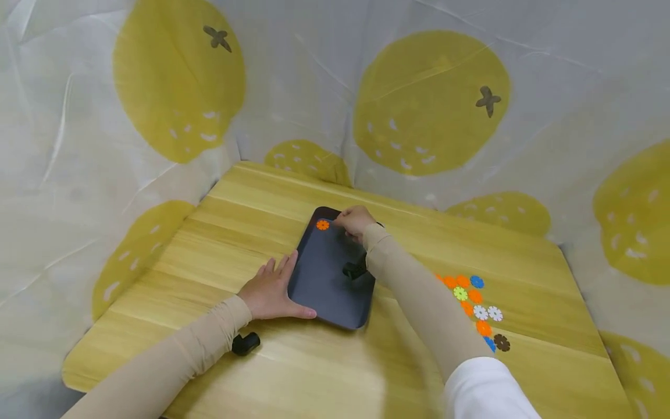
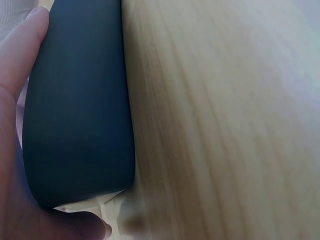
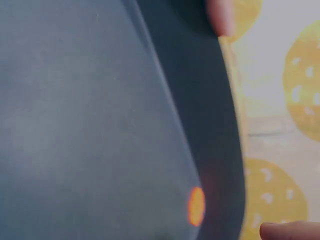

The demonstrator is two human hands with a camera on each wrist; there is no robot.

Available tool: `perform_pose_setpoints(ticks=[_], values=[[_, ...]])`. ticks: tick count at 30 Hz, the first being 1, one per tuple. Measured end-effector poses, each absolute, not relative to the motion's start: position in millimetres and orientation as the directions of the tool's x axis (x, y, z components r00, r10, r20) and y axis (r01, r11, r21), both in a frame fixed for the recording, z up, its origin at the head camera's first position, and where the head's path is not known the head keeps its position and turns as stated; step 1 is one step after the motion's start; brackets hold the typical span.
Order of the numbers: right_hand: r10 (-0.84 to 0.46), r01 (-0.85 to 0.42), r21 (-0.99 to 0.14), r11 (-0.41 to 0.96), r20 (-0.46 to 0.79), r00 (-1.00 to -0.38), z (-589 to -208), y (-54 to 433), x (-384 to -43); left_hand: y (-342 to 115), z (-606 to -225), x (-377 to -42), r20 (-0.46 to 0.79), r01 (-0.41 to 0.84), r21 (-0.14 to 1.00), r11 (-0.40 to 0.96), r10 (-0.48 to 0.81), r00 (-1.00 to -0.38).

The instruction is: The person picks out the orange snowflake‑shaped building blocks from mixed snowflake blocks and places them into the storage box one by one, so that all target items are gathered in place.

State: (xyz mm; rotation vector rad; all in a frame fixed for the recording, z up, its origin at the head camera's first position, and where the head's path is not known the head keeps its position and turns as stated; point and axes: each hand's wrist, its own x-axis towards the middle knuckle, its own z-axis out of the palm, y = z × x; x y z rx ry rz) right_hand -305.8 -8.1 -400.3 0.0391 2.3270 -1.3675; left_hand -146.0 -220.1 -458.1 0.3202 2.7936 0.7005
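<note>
A dark grey rectangular tray (image 1: 330, 267) lies on the wooden table. Inside its far left corner sits an orange flower-shaped disc (image 1: 323, 224), also seen at the tray's edge in the right wrist view. My left hand (image 1: 269, 291) rests against the tray's near left corner, fingers along the side and thumb along the near edge. In the left wrist view that hand touches the tray's outer wall (image 2: 80, 110). My right hand (image 1: 356, 222) is at the tray's far end, beside the orange disc, with curled fingers; what lies between the fingertips is hidden.
Several flower-shaped discs in orange, blue, white (image 1: 480, 312), green and brown (image 1: 501, 342) lie loose on the table (image 1: 544, 308), right of my right forearm. Pale cloth with yellow printed fruit (image 1: 431, 105) hangs behind the table. Black wrist devices (image 1: 246, 343) are on both arms.
</note>
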Motion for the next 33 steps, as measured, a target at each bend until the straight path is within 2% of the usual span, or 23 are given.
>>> perform_pose_setpoints(ticks=[6,14,23,33], values=[[-0.219,0.214,-0.825,0.524,-0.373,-0.902,-376.9,41.0,-297.8,-219.7,-456.1,-147.7,-0.2,0.131,0.471,0.872,0.251,-0.947],[-0.147,0.252,-0.775,0.58,-0.404,-0.903,-356.8,138.6,-280.5,-232.1,-451.9,-146.0,-0.187,0.122,0.485,0.866,0.239,-0.953],[-0.063,0.323,-0.72,0.614,-0.452,-0.89,-377.2,232.2,-246.6,-243.6,-449.8,-143.2,-0.229,0.085,0.484,0.871,0.219,-0.948],[0.035,0.435,-0.666,0.605,-0.524,-0.851,-407.9,279.2,-210.0,-241.1,-451.5,-147.5,-0.229,0.103,0.489,0.866,0.242,-0.943]])
